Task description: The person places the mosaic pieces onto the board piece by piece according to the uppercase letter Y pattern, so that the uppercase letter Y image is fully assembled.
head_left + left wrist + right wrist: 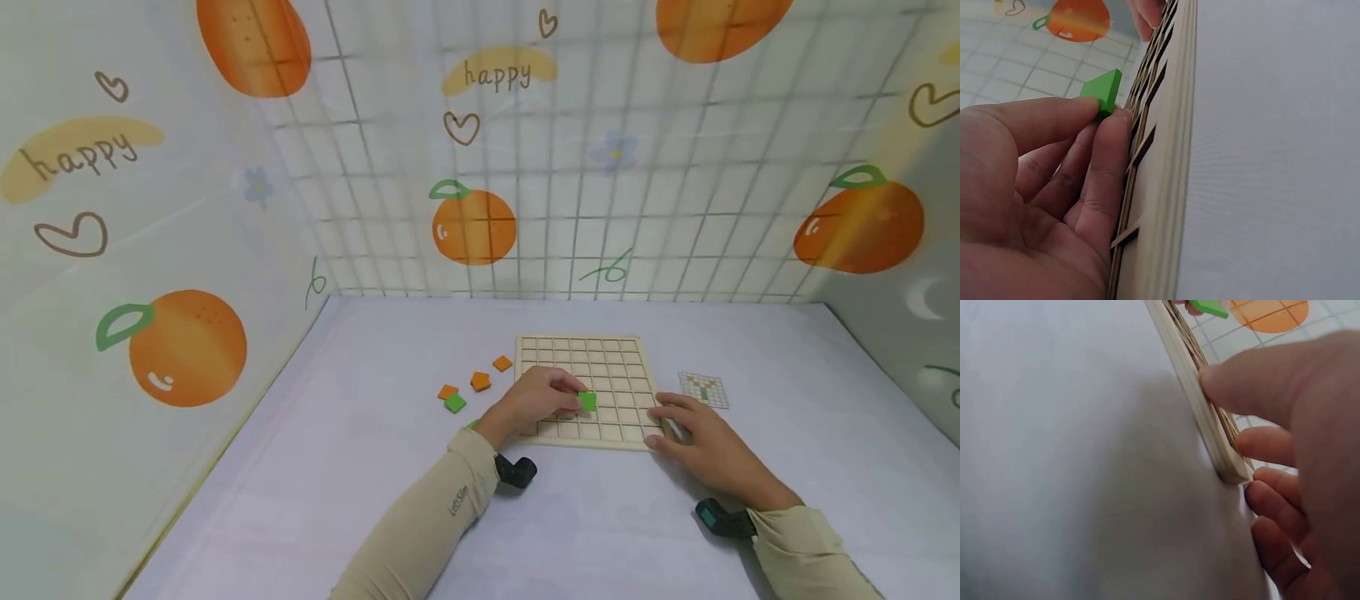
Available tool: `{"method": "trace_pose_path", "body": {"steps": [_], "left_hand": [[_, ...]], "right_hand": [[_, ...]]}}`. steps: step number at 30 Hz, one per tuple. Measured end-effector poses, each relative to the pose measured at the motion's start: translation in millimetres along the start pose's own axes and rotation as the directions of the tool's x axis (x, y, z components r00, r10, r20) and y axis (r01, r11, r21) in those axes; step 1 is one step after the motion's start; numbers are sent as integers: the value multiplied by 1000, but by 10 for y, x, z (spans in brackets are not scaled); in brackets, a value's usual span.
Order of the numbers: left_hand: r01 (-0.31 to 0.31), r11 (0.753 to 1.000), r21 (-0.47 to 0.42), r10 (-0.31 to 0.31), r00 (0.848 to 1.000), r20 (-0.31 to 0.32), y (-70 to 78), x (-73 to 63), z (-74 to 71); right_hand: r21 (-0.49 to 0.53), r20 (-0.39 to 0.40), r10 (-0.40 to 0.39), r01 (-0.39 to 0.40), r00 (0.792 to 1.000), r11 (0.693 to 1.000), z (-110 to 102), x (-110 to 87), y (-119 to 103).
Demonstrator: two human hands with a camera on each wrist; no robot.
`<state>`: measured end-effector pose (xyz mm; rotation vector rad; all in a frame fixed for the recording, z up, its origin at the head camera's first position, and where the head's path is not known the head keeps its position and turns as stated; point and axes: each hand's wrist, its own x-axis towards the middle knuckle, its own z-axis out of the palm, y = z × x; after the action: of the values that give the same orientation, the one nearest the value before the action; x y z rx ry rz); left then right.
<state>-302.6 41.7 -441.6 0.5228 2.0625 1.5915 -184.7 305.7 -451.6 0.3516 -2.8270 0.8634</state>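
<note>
My left hand (534,393) pinches a green square tile (587,402) between thumb and fingertips, over the middle of the wooden grid board (618,392). In the left wrist view the tile (1102,90) stands tilted up from the fingertips, close over the grid's raised ridges. At the board's right side my right hand (701,437) lies with loosely bent fingers. The right wrist view has its thumb (1229,381) on the board's edge (1200,412) near a corner, the other fingers spread beside it.
Left of the board lie several loose tiles: orange ones (502,363) and a green one (455,403), with another green tile partly hidden by the left wrist. A small patterned card (703,389) lies to the board's right. Printed cloth walls (570,208) rise behind the white table (360,467).
</note>
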Motion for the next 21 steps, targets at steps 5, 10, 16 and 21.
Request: {"method": "trace_pose_path", "body": {"steps": [5,10,16,21], "left_hand": [[-5,998,57,6,1000,-20,-20,-43,-32],[-18,992,124,19,1000,-6,-7,-71,-24],[-50,966,254,52,999,-3,-8,-66,7],[-71,942,329,68,997,19,-22,-61,14]], "right_hand": [[10,13,3,-3,1000,1000,43,32,-37],[-10,26,42,-41,999,999,46,30,-45],[-10,29,37,-37,999,999,6,14,-37],[1,20,35,-35,999,999,7,-5,-7]]}}
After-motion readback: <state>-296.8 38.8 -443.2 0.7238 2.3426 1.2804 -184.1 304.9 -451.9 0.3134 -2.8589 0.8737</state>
